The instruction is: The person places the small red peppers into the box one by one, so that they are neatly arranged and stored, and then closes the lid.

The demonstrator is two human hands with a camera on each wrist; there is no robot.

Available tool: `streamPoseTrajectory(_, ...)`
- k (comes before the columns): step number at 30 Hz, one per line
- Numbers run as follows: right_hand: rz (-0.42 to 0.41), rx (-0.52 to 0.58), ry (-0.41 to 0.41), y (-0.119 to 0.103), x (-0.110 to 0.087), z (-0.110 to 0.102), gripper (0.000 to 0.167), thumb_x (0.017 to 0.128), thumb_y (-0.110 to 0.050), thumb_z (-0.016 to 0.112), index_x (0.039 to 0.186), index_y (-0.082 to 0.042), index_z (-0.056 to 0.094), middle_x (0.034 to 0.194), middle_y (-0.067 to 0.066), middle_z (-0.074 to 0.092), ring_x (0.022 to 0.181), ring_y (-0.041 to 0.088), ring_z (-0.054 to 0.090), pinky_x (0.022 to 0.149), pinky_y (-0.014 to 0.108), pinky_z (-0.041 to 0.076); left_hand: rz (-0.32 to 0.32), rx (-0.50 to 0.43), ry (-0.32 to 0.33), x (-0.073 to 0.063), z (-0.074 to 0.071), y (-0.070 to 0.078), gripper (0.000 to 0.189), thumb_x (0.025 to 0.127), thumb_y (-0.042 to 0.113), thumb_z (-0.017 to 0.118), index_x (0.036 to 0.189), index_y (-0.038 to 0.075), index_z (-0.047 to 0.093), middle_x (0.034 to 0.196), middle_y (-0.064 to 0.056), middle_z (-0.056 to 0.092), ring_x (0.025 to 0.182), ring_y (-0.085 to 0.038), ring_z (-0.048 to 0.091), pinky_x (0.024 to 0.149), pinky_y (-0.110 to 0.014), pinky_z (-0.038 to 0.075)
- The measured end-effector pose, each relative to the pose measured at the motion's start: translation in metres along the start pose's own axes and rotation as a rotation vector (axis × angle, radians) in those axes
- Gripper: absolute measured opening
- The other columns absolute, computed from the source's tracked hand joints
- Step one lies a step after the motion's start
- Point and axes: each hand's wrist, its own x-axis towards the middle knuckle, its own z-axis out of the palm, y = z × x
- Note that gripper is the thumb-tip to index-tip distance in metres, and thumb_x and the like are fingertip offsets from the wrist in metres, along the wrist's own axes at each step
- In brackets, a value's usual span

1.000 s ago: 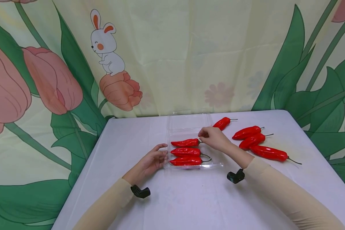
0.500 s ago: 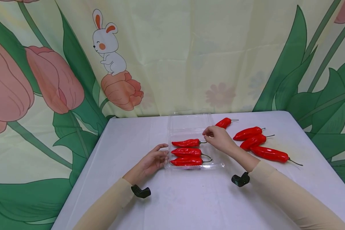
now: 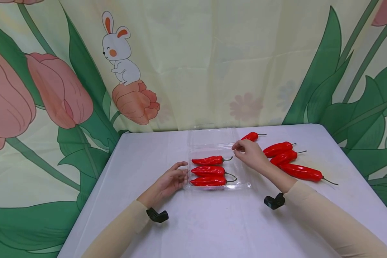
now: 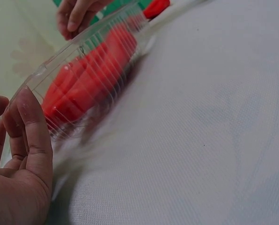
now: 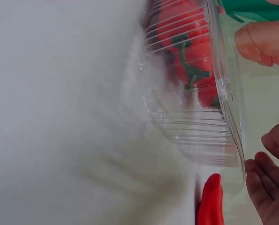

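Observation:
A clear plastic clamshell box [image 3: 242,179] lies with its lid [image 3: 209,138] folded back, seen in the head view. Three red chili peppers [image 3: 208,171] lie side by side in its tray, stems pointing right. My left hand [image 3: 171,181] is at the tray's left side, fingers loosely bent; in the left wrist view its fingertips [image 4: 27,101] touch the rim. Above the tray's upper right corner hovers my right hand [image 3: 251,154]. The right wrist view shows its thumb [image 5: 277,140] apart from the fingers, nothing between them.
Beyond the right hand lies a loose red chili pepper [image 3: 252,136], partly hidden. Several more, including a large pepper [image 3: 301,172], are grouped on the white tablecloth [image 3: 196,222] at right. A printed curtain [image 3: 187,64] hangs behind the table.
My right hand has let go of the topmost pepper's stem in the tray and moved right, away from it. The left hand stays at the box's left side.

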Motion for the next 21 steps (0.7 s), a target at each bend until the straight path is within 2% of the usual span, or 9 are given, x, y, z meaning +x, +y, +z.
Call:
streamPoseTrajectory(9,-0.007,-0.020,0.016,0.004,-0.014,-0.011,0.028,0.091,-0.011,0.075,0.119,-0.005,0.070,0.118,0.016,0.070,0.109,0.035,0.067,0.094,0.051,0.059,0.007,0.007,0.008,-0.001,0.002,0.001,0.047,0.100,0.010,0.059,0.143,0.019,0.042,0.101,0.000,0.062,0.081,-0.013,0.059,0.074,-0.020,0.056)
streamPoseTrajectory(21,0.057,-0.045,-0.008,0.020,-0.035,-0.023,0.031,0.091,-0.012,0.076,0.120,-0.004,0.070,0.118,0.019,0.070,0.109,0.038,0.066,0.091,0.052,0.060,-0.005,0.011,0.018,-0.001,0.002,0.001,0.047,0.100,0.012,0.060,0.143,0.020,0.042,0.103,0.000,0.061,0.081,-0.013,0.060,0.074,-0.019,0.056)
